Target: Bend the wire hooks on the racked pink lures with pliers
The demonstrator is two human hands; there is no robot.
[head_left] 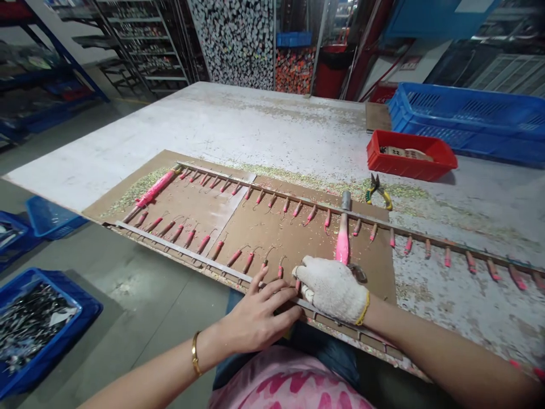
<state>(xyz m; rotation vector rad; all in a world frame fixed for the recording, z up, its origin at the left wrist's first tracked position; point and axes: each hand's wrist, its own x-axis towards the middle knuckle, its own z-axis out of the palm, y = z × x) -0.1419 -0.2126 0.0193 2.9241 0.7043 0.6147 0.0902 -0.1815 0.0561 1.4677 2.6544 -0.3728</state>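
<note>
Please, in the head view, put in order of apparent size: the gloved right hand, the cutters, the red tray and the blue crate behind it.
1. Blue crate, largest.
2. Red tray and gloved right hand: too alike to rank; the hand is nearer the camera.
3. Cutters, smallest.

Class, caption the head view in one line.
Bare left hand and gloved right hand at a rail lined with pink pieces.

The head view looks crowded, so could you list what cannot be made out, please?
Head view, near rail: partly hidden by the left hand.
Head view, dark object: partly hidden by gloved right hand.
Head view, far rail: cut off by right edge.
Head view, red box: contents too small.
</note>
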